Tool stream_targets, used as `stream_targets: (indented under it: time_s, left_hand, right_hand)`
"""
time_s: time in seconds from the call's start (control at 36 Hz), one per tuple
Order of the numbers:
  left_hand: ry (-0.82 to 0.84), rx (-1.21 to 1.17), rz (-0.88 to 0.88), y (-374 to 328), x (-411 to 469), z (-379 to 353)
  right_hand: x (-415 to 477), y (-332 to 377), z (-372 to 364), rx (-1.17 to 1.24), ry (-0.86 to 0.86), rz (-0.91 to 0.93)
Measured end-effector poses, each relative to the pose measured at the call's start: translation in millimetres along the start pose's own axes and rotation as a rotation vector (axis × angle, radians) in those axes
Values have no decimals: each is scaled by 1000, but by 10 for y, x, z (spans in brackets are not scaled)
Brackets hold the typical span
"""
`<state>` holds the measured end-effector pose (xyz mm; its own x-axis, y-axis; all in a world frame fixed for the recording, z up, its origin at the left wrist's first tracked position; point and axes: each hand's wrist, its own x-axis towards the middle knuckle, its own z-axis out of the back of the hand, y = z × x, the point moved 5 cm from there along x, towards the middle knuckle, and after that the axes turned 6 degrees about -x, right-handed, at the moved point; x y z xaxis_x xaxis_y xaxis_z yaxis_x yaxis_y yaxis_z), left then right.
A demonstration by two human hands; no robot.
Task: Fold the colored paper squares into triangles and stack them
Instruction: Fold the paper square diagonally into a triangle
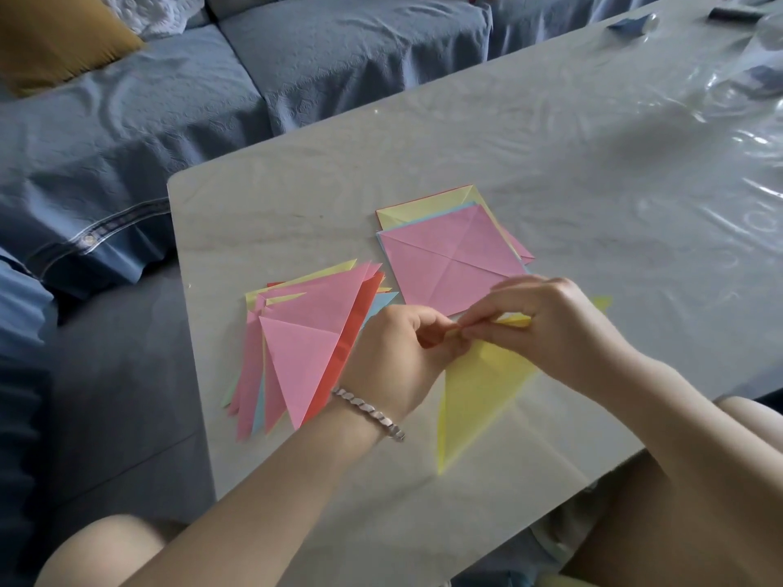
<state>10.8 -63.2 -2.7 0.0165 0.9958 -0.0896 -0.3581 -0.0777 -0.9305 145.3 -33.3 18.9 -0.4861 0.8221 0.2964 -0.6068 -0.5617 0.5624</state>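
While both hands meet over the grey table [551, 163], I see the left hand [394, 358] and the right hand [559, 328] pinching the upper edge of a yellow paper [478, 387] between curled fingertips, its long point reaching toward the near table edge. Just left of the left hand lies the fanned stack of folded triangles [296, 353] (pink on top). Behind the hands sits the pile of unfolded squares [449, 264], its uppermost pink sheet crossed by 2 creases.
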Motion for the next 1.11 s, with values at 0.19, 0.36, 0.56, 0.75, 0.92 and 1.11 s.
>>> stream_targets:
  time_s: [0.19, 0.36, 0.56, 0.75, 0.92, 1.11]
  left_hand:
    - [-310, -108, 294, 476, 146, 73]
    - [-392, 47, 358, 839, 105, 112]
    - [-397, 71, 338, 925, 90, 123]
    - [-403, 93, 320, 957, 101, 125]
    - [-421, 110, 306, 938, 88, 130]
    - [-426, 101, 318, 932, 78, 122]
  right_hand:
    - [-107, -42, -309, -165, -67, 65]
    - [-577, -216, -871, -342, 258, 64]
    - [-655, -489, -900, -491, 262, -57]
    - [-202, -699, -876, -536, 151, -87]
    - [166, -895, -926, -557, 260, -178]
    - [325, -994, -917, -563, 327, -218]
